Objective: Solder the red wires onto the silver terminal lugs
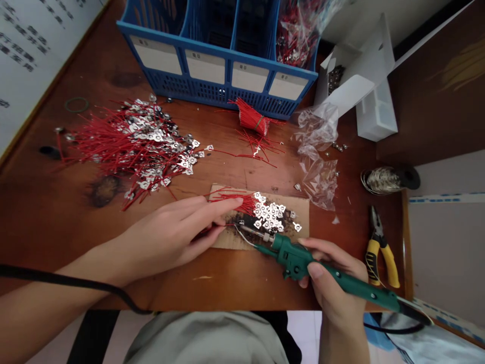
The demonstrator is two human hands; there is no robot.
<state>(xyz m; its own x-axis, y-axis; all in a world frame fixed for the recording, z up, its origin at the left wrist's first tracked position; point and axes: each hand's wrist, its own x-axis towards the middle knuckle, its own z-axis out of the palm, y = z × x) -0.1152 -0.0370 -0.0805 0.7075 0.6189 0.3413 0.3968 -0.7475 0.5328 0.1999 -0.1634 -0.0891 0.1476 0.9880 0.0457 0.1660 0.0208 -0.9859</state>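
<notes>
My right hand (329, 273) grips a green soldering iron (303, 260), its tip pointing left onto a scorched cardboard pad (231, 240). My left hand (178, 232) lies on the pad's left end, fingers pinched over a small bunch of red wires (237, 200). The wire ends meet the iron's tip near a heap of small silver metal tabs (271, 215) on the pad. What exactly the tip touches is hidden by the charred patch.
A big pile of red wires with soldered tabs (132, 141) lies at the left. A blue divided file rack (215, 55) stands at the back, with a tied red wire bundle (252, 119) before it. Plastic bags (318, 151), a solder coil (381, 179), yellow-handled pliers (381, 245) and a white box (364, 76) are at right.
</notes>
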